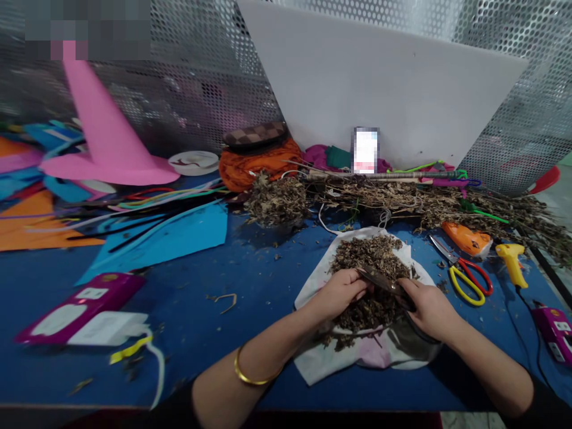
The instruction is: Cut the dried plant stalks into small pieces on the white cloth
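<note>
A heap of dry brown leaf bits (369,253) lies on a white cloth (313,363) near the table's front. Over the heap, my right hand (424,304) is closed round the handles of dark scissors (379,279), whose blades point up and to the left. My left hand (342,292) is beside the blade tips with its fingers pinched together; whatever they hold is too small or hidden to name. Both hands are low over the leaf bits.
Red-and-yellow scissors (471,280), an orange packet (467,238) and a yellow glue gun (512,262) lie at right. Dried stalks (379,199) stretch along the back. A pink cone hat (105,143), blue sheet (170,238) and purple box (84,304) are at left.
</note>
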`<state>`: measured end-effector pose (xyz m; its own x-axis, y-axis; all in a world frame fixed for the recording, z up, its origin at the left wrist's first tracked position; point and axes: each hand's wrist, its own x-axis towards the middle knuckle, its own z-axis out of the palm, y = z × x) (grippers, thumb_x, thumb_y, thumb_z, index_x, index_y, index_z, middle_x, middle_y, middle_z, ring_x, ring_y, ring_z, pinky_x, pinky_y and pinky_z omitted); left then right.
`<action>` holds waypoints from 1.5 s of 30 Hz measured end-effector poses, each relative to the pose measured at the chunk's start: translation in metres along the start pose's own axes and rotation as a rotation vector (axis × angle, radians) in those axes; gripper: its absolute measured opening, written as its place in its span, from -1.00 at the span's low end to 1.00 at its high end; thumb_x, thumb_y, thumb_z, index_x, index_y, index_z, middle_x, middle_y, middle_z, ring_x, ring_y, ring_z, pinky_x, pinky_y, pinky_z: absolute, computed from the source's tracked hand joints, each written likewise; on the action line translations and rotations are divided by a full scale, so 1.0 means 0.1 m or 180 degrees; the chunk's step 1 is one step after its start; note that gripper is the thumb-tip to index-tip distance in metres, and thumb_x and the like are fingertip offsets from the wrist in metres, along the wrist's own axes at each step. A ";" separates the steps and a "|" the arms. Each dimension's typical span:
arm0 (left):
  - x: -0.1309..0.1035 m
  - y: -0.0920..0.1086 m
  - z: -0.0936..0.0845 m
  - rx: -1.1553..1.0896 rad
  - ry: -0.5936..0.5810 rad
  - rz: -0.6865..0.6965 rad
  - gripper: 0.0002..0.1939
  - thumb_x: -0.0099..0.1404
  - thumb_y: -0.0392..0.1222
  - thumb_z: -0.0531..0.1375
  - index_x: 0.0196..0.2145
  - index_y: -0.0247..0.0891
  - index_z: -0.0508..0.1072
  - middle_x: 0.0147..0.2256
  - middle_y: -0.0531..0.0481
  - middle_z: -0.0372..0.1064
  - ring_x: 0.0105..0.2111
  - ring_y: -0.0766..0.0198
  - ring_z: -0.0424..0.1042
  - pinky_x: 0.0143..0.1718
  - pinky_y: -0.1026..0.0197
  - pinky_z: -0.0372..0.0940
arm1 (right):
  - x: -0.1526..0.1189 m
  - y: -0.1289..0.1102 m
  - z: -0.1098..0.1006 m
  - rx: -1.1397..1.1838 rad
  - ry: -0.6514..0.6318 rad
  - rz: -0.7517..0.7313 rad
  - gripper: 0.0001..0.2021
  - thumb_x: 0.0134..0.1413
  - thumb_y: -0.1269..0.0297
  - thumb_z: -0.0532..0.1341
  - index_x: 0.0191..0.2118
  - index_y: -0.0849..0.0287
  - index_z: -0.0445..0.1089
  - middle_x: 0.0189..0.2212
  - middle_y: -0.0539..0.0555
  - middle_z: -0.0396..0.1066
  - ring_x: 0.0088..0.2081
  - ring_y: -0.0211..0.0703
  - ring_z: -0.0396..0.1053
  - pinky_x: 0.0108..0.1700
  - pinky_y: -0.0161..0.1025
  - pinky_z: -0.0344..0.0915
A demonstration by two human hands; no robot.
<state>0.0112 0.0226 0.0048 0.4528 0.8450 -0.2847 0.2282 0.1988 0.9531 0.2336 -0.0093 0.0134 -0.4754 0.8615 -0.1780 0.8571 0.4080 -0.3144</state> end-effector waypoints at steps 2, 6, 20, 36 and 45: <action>0.00 0.00 0.00 -0.0076 0.0018 0.0057 -0.70 0.14 -0.01 0.06 -0.50 -0.33 0.35 -0.68 0.16 0.03 -0.65 0.44 -0.03 -0.60 0.33 -0.14 | 0.01 0.01 0.00 -0.0027 0.0059 0.0011 -0.59 -0.01 0.36 0.08 0.02 0.15 0.13 -0.19 0.10 0.33 -0.20 -0.15 0.30 -0.25 -0.33 0.11; -0.02 0.04 -0.01 -0.0496 -0.0009 0.0103 -0.77 0.12 -0.09 0.09 -0.37 -0.32 0.35 -0.63 0.17 0.04 -0.62 0.45 -0.03 -0.60 0.34 -0.11 | 0.01 0.01 -0.05 -0.0129 0.0268 0.0101 -0.54 -0.02 0.30 0.10 0.07 0.15 0.10 -0.14 0.13 0.29 -0.21 -0.11 0.31 -0.26 -0.31 0.11; -0.04 0.09 0.02 -0.0610 -0.0180 -0.0179 -0.82 0.08 -0.12 0.12 -0.48 -0.32 0.32 -0.60 0.11 0.23 -0.68 0.50 0.13 -0.66 0.41 0.09 | 0.00 -0.03 -0.06 -0.0182 0.0186 0.0005 -0.55 0.00 0.26 0.10 0.06 0.14 0.11 -0.16 0.11 0.29 -0.21 -0.11 0.30 -0.25 -0.29 0.13; 0.00 0.02 -0.03 -0.0288 0.0162 -0.0206 -0.82 0.05 -0.18 0.11 -0.44 -0.36 0.42 -0.65 0.14 0.23 -0.77 0.53 0.05 -0.73 0.40 -0.09 | -0.01 -0.02 -0.03 -0.0034 0.0093 -0.0020 -0.56 -0.05 0.36 0.08 0.03 0.18 0.12 -0.17 0.13 0.31 -0.20 -0.14 0.29 -0.25 -0.33 0.11; -0.01 0.05 -0.05 -0.0393 0.0200 -0.0226 -0.79 0.06 -0.11 0.15 -0.51 -0.35 0.38 -0.62 0.10 0.27 -0.75 0.54 0.04 -0.71 0.39 -0.12 | -0.01 0.01 -0.02 0.0014 0.0172 -0.0006 -0.60 -0.02 0.37 0.08 0.00 0.14 0.14 -0.23 0.08 0.34 -0.25 -0.18 0.30 -0.30 -0.36 0.08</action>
<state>0.0081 0.0253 0.0103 0.3835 0.8553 -0.3485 0.1483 0.3154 0.9373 0.2353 -0.0088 0.0149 -0.4655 0.8759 -0.1270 0.8553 0.4083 -0.3189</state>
